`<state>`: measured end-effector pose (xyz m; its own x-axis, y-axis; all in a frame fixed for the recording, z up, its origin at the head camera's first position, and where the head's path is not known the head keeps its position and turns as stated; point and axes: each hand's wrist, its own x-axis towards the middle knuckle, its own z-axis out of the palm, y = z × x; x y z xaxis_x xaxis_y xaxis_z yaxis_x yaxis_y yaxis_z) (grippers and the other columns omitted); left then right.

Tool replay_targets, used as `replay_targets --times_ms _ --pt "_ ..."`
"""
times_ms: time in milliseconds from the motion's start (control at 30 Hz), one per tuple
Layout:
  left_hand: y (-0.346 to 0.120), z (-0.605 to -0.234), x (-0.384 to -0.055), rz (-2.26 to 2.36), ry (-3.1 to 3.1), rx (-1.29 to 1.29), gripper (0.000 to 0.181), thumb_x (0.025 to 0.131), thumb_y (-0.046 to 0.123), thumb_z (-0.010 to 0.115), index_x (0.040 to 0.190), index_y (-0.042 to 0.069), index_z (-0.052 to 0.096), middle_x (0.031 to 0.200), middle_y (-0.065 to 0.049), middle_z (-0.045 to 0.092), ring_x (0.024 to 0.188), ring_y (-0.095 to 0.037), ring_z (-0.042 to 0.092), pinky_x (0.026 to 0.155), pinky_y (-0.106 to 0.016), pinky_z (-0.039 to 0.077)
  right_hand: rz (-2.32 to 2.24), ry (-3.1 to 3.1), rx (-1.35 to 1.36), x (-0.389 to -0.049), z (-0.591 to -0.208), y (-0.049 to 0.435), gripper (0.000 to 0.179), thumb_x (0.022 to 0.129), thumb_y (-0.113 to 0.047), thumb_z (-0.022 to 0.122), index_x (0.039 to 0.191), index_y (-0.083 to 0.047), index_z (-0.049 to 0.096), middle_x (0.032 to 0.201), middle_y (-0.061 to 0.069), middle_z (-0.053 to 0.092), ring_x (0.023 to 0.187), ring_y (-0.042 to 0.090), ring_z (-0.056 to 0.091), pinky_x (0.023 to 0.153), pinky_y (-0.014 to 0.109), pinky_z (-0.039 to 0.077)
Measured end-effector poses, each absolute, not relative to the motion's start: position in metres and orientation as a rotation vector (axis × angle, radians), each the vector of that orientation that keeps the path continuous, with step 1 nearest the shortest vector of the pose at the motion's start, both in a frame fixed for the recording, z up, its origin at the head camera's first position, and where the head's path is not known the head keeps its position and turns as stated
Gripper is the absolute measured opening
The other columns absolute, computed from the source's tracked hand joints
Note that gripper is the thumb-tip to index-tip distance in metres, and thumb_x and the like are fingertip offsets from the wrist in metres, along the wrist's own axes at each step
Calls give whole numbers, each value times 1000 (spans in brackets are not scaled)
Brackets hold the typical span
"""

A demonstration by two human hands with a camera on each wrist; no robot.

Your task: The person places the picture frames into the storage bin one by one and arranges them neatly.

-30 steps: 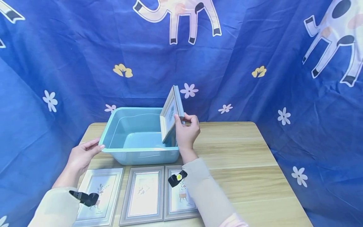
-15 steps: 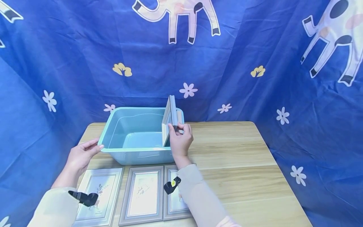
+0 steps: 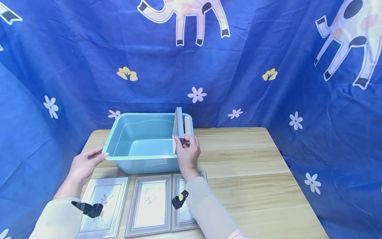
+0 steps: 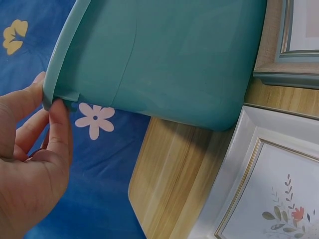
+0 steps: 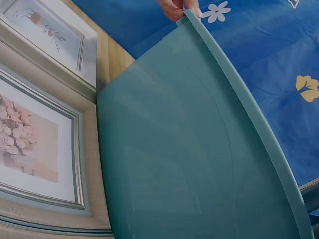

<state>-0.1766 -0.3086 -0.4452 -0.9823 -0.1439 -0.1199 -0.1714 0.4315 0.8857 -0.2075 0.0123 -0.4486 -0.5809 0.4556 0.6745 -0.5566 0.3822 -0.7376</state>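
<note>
A light blue plastic basin (image 3: 140,165) stands at the back left of the table. My left hand (image 3: 85,166) pinches its front left rim between thumb and fingers, as the left wrist view shows. My right hand (image 3: 188,153) grips the near edge of a picture frame (image 3: 179,122) standing on edge inside the basin's right end, its top above the rim. To its right, another pale frame (image 3: 187,125) stands against the basin's right wall. The right hand's fingers are out of sight in the right wrist view, where only a bit of the held frame shows at the right edge.
Before the basin, a white picture frame (image 3: 104,202), a grey-brown one (image 3: 150,204) and a third frame (image 3: 180,186), partly under the right forearm, lie face up. The wooden table (image 3: 253,176) extends to the right. A blue patterned cloth (image 3: 226,76) hangs close behind.
My right hand has lowered the held picture frame into the basin's right end and brought it from tilted to nearly upright. The left hand has stayed on the rim.
</note>
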Motion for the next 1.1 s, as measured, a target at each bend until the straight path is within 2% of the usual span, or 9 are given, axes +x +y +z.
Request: replay_targets --times_ms 167,433,567,667,867,1100 --pt "-309 -446 -177 1656 2631 -295 71 93 38 60 144 -4 34 143 -29 34 103 5 49 86 -14 48 1351 -1737 118 -205 -453 12 29 74 -14 84 79 -1 59 86 9 59 74 20 64 62 18 55" --pt "-310 -445 -176 1672 2628 -305 70 93 36 62 144 -4 35 143 -24 38 103 6 50 86 -14 48 1297 -1782 144 -202 -461 11 30 73 -16 85 77 -1 59 86 8 60 80 18 66 65 16 54" --pt "-310 -445 -175 1720 2612 -300 69 92 33 64 142 -6 36 129 -4 54 96 10 50 82 -12 48 1275 -1810 131 -202 -465 12 31 71 -16 85 77 -2 59 86 8 61 79 18 66 64 14 53" --pt "-310 -445 -175 1744 2602 -293 69 92 32 65 142 -7 36 118 9 56 92 12 49 81 -11 48 1227 -1828 117 -202 -467 13 31 70 -16 87 77 -3 59 85 6 62 77 17 67 63 15 54" --pt "-309 -445 -175 1752 2598 -280 70 92 32 65 142 -7 36 115 12 56 91 13 49 81 -11 49 1076 -1880 62 -201 -471 14 33 65 -23 89 78 -10 62 84 -1 64 75 16 66 55 28 52" --pt "-308 -444 -175 1747 2608 -269 70 91 33 65 142 -7 36 116 10 56 91 13 49 80 -11 49 917 -1938 22 -202 -478 16 34 66 -32 88 82 -12 66 80 -2 64 71 14 62 61 34 36"
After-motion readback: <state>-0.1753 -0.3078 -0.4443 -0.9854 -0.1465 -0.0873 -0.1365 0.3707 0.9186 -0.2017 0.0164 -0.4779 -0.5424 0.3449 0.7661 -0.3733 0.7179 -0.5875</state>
